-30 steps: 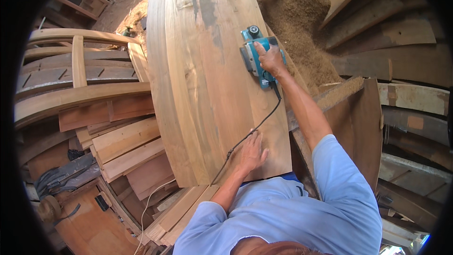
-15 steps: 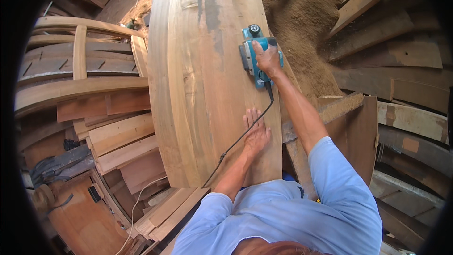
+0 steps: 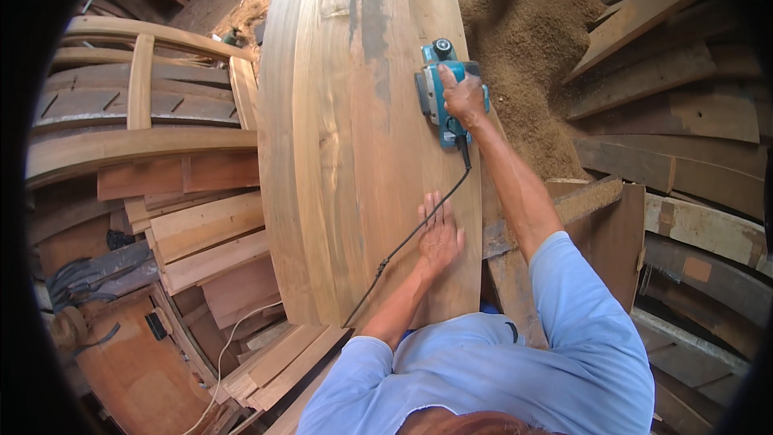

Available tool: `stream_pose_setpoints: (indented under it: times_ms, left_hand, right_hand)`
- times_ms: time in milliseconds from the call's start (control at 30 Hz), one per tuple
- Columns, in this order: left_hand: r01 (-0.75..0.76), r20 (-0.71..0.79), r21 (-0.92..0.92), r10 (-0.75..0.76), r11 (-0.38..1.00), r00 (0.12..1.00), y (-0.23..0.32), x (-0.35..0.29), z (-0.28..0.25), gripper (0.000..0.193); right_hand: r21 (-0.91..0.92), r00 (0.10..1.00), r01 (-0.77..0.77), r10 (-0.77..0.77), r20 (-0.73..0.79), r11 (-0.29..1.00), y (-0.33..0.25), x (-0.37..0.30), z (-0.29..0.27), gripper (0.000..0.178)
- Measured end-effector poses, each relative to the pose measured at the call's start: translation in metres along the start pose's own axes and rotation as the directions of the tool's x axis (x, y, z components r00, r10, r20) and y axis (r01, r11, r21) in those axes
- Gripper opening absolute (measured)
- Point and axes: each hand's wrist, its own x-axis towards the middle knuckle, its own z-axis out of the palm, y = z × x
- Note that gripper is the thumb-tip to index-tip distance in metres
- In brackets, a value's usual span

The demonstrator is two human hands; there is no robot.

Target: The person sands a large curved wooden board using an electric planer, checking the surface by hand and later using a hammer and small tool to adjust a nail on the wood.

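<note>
A wide wooden panel (image 3: 322, 161), made of several joined boards with a dark grey patch near its far end, stretches away in front of me. On its right side sits a teal electric planer (image 3: 436, 95) with a black knob at its front. My right hand (image 3: 465, 101) is wrapped round the planer's handle, arm reaching forward. Closer to me, my left hand (image 3: 441, 240) lies flat on the panel, fingers stretched out and pointing away. The planer's black cord (image 3: 409, 235) runs back across the panel and passes over my left hand.
Sawdust and shavings (image 3: 527, 56) cover the ground beyond the panel's right edge. A rough wooden beam (image 3: 588, 200) juts out at the right, near stacked boards (image 3: 684, 105). On the left are a wooden frame (image 3: 140, 84), piled planks (image 3: 209, 225) and a pale cable (image 3: 225, 346).
The planer and my right hand keep nearly the same place on the panel. My left hand stays flat. The whole view has shifted slightly.
</note>
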Motion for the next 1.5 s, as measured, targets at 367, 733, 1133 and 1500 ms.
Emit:
stream_pose_setpoints:
  times_ms: [367,733,1133,1500]
  left_hand:
    - [0.142,-0.111,0.024,-0.138,0.990,0.984,-0.017,0.086,-0.009,0.089]
    - [0.141,-0.113,0.058,-0.134,0.988,0.985,-0.013,0.088,-0.006,0.089]
    - [0.128,-0.121,0.070,-0.119,0.989,0.986,-0.010,0.087,-0.009,0.087]
    - [0.179,-0.007,0.082,-0.179,0.980,0.984,-0.009,0.089,-0.016,0.089]
  right_hand:
    - [0.029,0.997,-0.049,0.047,0.068,0.998,-0.027,0.014,0.003,0.076]
    - [0.037,0.999,-0.029,0.029,0.016,0.999,-0.038,0.040,0.005,0.067]
    - [0.075,0.999,-0.035,0.033,0.020,0.997,-0.052,0.057,0.007,0.056]
    - [0.087,1.000,-0.020,0.021,-0.020,0.996,-0.069,0.071,0.012,0.060]
